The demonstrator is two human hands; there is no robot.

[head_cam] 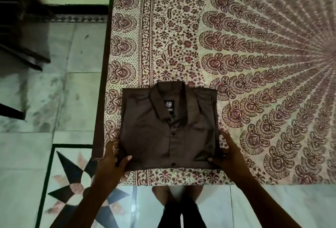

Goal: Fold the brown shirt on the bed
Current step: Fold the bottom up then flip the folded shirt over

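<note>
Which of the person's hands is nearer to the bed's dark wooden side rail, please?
Left. The left hand grips a near corner of the brown shirt, beside the side rail; the right hand grips the other near corner, across the shirt from it.

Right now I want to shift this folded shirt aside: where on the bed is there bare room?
Bare bedsheet lies wide open right of the brown shirt and beyond its collar. Crowded: the near left corner, where the left hand and right hand hold the shirt's near corners; only thin strips separate it from the bed's edges.
</note>
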